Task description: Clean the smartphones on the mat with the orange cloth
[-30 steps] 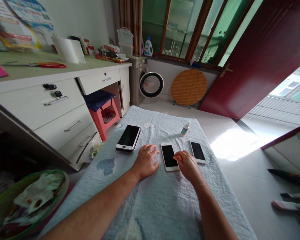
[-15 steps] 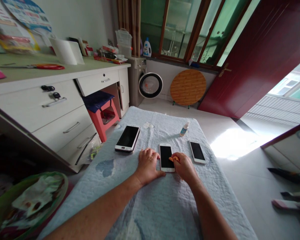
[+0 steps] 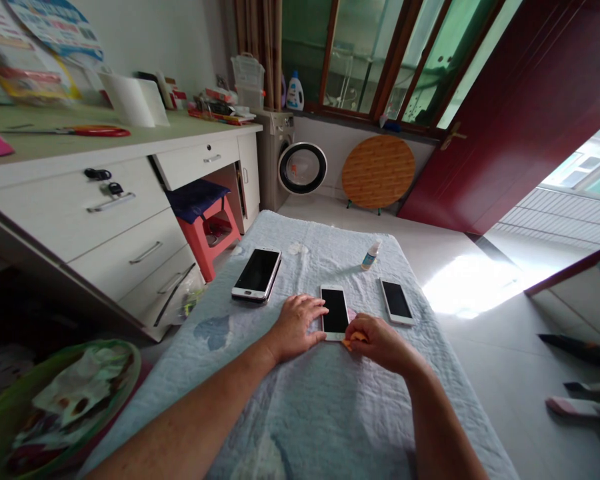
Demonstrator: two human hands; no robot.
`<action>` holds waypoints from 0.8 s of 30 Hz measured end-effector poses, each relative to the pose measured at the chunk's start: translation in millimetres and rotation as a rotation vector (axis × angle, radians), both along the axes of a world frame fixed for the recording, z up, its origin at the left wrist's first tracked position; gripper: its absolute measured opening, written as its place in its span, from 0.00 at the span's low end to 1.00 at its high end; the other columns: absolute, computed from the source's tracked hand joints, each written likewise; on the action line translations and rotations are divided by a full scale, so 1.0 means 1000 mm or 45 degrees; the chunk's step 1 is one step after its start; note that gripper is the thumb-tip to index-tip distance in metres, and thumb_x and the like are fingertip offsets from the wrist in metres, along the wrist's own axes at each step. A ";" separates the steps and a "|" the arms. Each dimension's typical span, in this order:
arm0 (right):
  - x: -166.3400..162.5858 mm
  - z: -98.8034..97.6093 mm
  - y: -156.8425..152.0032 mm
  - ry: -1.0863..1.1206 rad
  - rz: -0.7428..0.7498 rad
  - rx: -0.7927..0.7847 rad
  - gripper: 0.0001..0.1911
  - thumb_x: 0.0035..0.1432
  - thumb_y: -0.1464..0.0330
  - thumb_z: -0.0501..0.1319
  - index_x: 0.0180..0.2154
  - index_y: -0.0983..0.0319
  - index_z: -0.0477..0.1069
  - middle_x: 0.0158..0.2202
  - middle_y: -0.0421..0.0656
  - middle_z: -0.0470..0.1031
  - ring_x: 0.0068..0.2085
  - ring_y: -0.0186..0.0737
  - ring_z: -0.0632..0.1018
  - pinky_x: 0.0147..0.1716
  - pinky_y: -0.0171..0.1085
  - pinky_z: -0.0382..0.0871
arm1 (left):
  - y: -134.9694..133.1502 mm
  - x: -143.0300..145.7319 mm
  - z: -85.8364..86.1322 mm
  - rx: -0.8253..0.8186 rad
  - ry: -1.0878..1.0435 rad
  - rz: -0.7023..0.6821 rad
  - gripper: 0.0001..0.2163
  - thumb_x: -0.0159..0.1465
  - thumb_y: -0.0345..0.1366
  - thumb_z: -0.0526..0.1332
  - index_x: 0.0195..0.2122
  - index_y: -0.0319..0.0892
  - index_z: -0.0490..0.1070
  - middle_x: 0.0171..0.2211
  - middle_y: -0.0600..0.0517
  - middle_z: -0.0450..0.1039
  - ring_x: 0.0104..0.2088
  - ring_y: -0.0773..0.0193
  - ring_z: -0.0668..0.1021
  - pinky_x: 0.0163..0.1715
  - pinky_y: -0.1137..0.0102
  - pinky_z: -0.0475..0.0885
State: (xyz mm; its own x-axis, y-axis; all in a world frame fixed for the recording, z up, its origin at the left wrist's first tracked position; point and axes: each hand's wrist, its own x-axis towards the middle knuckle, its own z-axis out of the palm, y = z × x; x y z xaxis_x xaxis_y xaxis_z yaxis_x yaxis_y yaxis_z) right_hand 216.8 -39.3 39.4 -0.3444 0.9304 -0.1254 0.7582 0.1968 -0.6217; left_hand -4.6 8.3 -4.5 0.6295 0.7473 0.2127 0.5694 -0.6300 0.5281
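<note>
A white smartphone [image 3: 335,312] with a dark screen lies face up on the cloth-covered table. My left hand [image 3: 299,327] rests along its left side, fingers spread, fingertips touching the phone's edge. My right hand [image 3: 378,341] is closed around an orange cloth [image 3: 356,339] at the phone's lower right corner. Part of the cloth is hidden by the fingers. To the right lies a smaller white phone [image 3: 397,301], also face up. Left of my hands is a larger white phone [image 3: 257,273] on top of another dark-edged one. A small spray bottle [image 3: 371,256] stands upright beyond the phones.
The table carries a pale blue quilted cloth [image 3: 305,413]. A green-rimmed basket [image 3: 133,373] of crumpled waste stands at lower left. On the left is a white desk [image 3: 115,220] with a red stool [image 3: 207,247] beside it. A washing machine [image 3: 273,150] has its round door open.
My right hand has moved the orange cloth down from the screen to the phone's lower right corner. My left fingers have spread more along the phone's left edge.
</note>
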 end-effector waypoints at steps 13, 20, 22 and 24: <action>-0.019 -0.012 -0.003 -0.284 -0.036 0.161 0.06 0.50 0.76 0.57 0.31 0.62 0.69 0.32 0.40 0.70 0.30 0.31 0.68 0.30 0.30 0.54 | 0.003 -0.002 0.001 0.025 0.070 -0.039 0.19 0.59 0.41 0.65 0.52 0.52 0.70 0.57 0.52 0.66 0.57 0.55 0.66 0.59 0.56 0.53; -0.044 -0.015 -0.007 -0.373 0.022 0.265 0.04 0.55 0.73 0.56 0.33 0.61 0.69 0.34 0.40 0.69 0.30 0.31 0.68 0.27 0.31 0.52 | 0.003 -0.002 0.002 0.017 0.094 -0.063 0.21 0.60 0.47 0.63 0.53 0.50 0.70 0.58 0.50 0.66 0.57 0.54 0.66 0.59 0.56 0.54; -0.050 -0.017 -0.008 -0.394 0.032 0.295 0.04 0.57 0.71 0.56 0.34 0.61 0.69 0.35 0.41 0.69 0.31 0.32 0.69 0.27 0.32 0.52 | 0.003 -0.002 0.002 0.014 0.087 -0.071 0.21 0.60 0.49 0.62 0.53 0.50 0.69 0.58 0.49 0.66 0.57 0.53 0.66 0.59 0.56 0.54; -0.054 -0.018 -0.008 -0.402 0.038 0.312 0.05 0.58 0.71 0.55 0.35 0.61 0.69 0.37 0.42 0.70 0.32 0.32 0.69 0.27 0.32 0.52 | 0.003 -0.002 0.003 0.011 0.080 -0.071 0.20 0.61 0.49 0.61 0.53 0.50 0.69 0.58 0.49 0.66 0.57 0.54 0.66 0.59 0.56 0.54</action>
State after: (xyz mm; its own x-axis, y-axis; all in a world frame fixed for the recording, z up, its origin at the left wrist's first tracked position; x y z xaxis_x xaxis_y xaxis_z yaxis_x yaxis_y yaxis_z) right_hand 163.0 -46.8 21.3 -0.3515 0.9362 -0.0051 0.8962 0.3349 -0.2909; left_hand -7.0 11.0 -1.6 0.6824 0.7091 0.1774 0.5654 -0.6659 0.4867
